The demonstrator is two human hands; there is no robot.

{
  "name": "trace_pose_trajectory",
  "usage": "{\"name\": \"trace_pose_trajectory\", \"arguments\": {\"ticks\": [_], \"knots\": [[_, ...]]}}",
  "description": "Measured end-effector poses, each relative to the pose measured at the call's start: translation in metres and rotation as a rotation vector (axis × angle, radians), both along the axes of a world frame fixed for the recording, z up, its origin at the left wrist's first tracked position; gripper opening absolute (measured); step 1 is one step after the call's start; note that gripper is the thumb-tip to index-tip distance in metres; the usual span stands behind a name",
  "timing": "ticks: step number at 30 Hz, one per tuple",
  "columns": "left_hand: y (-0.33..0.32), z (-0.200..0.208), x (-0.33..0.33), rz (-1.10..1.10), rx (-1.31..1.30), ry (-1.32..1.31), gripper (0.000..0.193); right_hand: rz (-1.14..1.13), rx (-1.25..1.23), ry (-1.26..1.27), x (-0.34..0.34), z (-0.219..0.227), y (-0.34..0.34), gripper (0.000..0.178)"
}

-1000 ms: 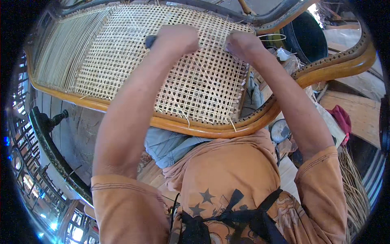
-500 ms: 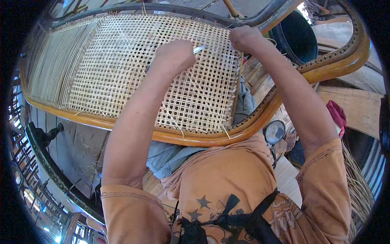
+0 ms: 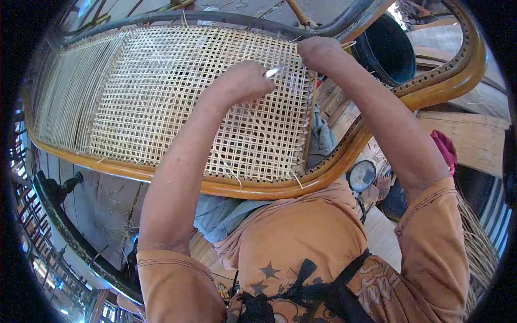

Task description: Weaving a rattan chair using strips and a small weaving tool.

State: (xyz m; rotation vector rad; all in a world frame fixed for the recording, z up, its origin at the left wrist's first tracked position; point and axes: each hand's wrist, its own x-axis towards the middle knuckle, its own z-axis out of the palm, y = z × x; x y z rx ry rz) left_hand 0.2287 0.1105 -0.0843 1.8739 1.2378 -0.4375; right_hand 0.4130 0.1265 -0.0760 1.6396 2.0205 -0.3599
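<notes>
A woven cane panel [image 3: 177, 97] is stretched inside the curved wooden frame [image 3: 247, 189] in front of me. Over the panel's right half, my left hand [image 3: 246, 82] is closed around a slim tool with a shiny, blade-like metal tip [image 3: 274, 71], which points to the far right. My right hand [image 3: 319, 53] is closed at the panel's far right corner. Its fingertips are hidden, and a short pale piece [image 3: 349, 45] shows just beyond it. Loose cane ends [image 3: 232, 171] stick out along the near edge.
A dark bucket [image 3: 389, 48] stands beyond my right forearm. The frame's bare loop [image 3: 468, 59], lined with holes, curves round on the right. A dark curved wooden piece [image 3: 70, 231] lies at the left. Bundled cane strands [image 3: 476, 237] are at the right.
My left hand has moved to the right over the panel, carrying the shiny tool. My right hand stays closed at the corner, shifted slightly in the picture as the view moved.
</notes>
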Motion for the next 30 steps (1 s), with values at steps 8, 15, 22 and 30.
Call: {"name": "trace_pose_trajectory", "arguments": {"ticks": [8,15,22,30], "knots": [[0.01,-0.012,-0.021,0.233,-0.388,-0.525,0.019,0.082,0.003,-0.047,-0.001,-0.003,0.005,0.021],[0.004,0.002,-0.04,0.045,-0.159,-0.288,0.026,0.199,0.061,-0.096,-0.002,0.001,0.01,0.019],[-0.021,0.045,-0.14,0.376,-0.388,-0.219,0.017,0.233,0.017,-0.165,0.005,-0.009,0.018,0.016],[-0.045,0.065,-0.196,0.548,-0.441,-0.357,0.019,0.275,-0.038,0.017,0.01,-0.025,0.012,0.011]]}}
